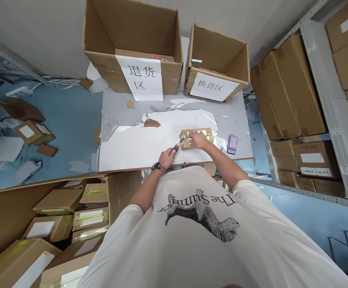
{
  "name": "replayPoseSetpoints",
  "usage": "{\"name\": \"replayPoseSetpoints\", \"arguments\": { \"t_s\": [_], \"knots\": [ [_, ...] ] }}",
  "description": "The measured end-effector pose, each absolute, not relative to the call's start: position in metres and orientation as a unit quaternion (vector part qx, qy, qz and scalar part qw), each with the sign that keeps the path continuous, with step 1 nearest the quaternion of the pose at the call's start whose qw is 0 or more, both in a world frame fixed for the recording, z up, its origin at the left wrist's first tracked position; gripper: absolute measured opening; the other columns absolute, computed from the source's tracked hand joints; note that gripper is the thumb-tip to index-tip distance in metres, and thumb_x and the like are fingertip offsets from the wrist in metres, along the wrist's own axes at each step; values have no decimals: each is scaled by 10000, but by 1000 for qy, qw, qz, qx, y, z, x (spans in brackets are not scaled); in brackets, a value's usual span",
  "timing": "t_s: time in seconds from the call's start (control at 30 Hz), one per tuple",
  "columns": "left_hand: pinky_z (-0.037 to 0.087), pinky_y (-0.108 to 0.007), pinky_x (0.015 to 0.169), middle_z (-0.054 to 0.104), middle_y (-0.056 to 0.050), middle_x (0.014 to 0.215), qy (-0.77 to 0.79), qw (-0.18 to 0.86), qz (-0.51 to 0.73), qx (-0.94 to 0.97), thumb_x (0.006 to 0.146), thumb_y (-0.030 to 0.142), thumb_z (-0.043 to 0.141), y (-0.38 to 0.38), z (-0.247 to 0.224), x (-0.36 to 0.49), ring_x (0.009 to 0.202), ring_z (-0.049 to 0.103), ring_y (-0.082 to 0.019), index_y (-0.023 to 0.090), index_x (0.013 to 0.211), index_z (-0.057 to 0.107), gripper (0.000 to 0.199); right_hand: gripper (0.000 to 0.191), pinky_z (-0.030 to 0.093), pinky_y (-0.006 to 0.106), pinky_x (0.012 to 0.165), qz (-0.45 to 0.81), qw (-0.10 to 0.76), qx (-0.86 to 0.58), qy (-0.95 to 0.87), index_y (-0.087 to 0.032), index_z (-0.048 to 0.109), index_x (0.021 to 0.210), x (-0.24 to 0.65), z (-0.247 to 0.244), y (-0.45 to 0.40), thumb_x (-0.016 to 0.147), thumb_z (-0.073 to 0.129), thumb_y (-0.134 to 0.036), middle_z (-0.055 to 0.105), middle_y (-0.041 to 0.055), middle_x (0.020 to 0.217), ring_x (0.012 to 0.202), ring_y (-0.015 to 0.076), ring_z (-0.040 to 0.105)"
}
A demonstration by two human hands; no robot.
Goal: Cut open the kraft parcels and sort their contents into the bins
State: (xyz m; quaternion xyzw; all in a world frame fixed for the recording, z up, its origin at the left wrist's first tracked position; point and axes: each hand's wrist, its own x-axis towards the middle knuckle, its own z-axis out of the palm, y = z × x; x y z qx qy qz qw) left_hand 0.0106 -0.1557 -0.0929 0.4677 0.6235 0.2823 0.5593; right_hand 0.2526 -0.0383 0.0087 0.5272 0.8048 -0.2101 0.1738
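Observation:
A small cardboard box (pixel 196 138) bound with shiny gold tape lies near the table's front edge. My right hand (pixel 199 140) rests on top of it, fingers over the tape. My left hand (pixel 167 158), with a dark patterned band on its wrist, grips a red and black utility knife (pixel 176 146). The blade end points at the box's left side and is too small to make out. Torn white paper (pixel 149 148) covers the table top. To the right of the box lies a small purple, blurred flat item (pixel 232 145).
Two open cardboard cartons (pixel 131 32) (pixel 216 52) with Chinese paper signs stand at the table's far edge. A large carton (pixel 11 212) of parcels sits at front left. Metal shelving (pixel 330 100) with stacked cartons stands at right. Scraps lie on the blue floor (pixel 71 116).

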Motion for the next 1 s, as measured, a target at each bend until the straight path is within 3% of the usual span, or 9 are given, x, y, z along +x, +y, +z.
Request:
{"name": "replayPoseSetpoints", "arguments": {
  "t_s": [0.1,0.2,0.33,0.47,0.63,0.77,0.9,1.0],
  "knots": [
    [479,-362,741,711,-17,685,638,534,240,500,1149,475,604,-153,-89,15,654,661,-262,285,990,799,315,341,467,596,1307,-212,177,523,806,-150,735,1393,253,9,-36,1100,566,-192,757,245,1608,1467,406,716],
    [487,-356,803,803,-61,828,661,472,147,565,1189,454,516,-147,-82,13,836,746,-286,269,1115,839,379,308,470,576,1285,-213,172,525,806,-158,752,1349,254,6,-36,1092,590,-206,817,235,1477,1415,404,742],
    [500,-369,848,887,-135,1132,680,393,45,618,1203,474,498,-137,-68,8,1076,801,-330,253,1276,861,432,291,473,593,1277,-210,166,526,807,-175,753,1327,254,-1,-37,1090,586,-192,716,239,1671,1442,415,721],
    [504,-382,834,886,-167,1191,690,355,10,630,1211,490,481,-133,-60,7,1113,812,-359,248,1318,861,464,215,504,602,1234,-220,150,527,807,-218,753,1242,254,-4,-33,1079,614,-209,675,189,1742,1479,420,690],
    [505,-378,833,878,-177,1146,718,340,35,606,1206,495,511,-142,-69,15,1078,816,-361,243,1350,839,438,127,554,520,1101,-250,126,523,805,-243,744,1116,259,-6,-27,1015,670,-223,822,155,1493,1321,400,759],
    [515,-357,785,824,-89,879,673,436,126,584,1173,467,527,-155,-83,17,841,771,-290,253,1101,819,369,127,524,570,1157,-247,104,521,811,-240,724,1137,265,-13,-30,1036,648,-241,813,175,1481,1310,406,742],
    [501,-336,637,692,-3,687,613,576,239,485,1112,587,586,-166,-96,15,574,620,-210,262,928,718,397,328,502,624,1219,-234,81,528,813,-207,725,1365,273,-23,-35,1054,631,-249,829,194,1404,1310,426,729],
    [463,-310,557,665,3,706,650,579,361,333,1074,697,638,-166,-105,14,555,574,-182,252,953,681,463,525,497,608,1260,-211,41,530,820,-153,670,1595,279,-30,-39,1089,538,-202,775,216,1567,1395,427,688]
  ]
}}
